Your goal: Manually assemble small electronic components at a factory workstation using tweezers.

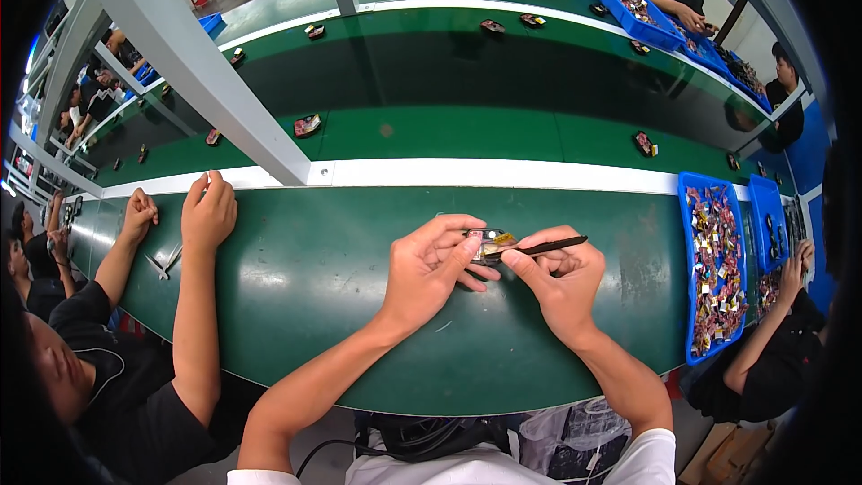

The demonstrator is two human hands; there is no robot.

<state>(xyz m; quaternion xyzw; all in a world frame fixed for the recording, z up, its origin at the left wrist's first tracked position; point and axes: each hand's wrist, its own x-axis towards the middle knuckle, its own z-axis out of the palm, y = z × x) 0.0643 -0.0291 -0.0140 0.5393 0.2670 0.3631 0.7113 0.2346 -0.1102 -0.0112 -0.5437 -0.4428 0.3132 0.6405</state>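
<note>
Above the green bench (305, 305), my left hand (422, 269) grips a small electronic assembly in a dark shell (490, 239), its thumb on the near side and the other fingers behind and partly spread. Colored bits, yellow and pinkish, show inside the shell. My right hand (567, 277) pinches a slim black stick-like tool (558, 245), which slants up to the right from the fingers. The tool's working end is at the right side of the assembly; too little of it shows to tell whether it touches.
A blue tray (687, 256) full of small colored parts stands at the right. Beyond the white rail (494, 174), a conveyor belt (431, 133) carries several similar assemblies. A grey post (193, 63) rises at left, near a co-worker's arms (193, 287) and metal snips (163, 263).
</note>
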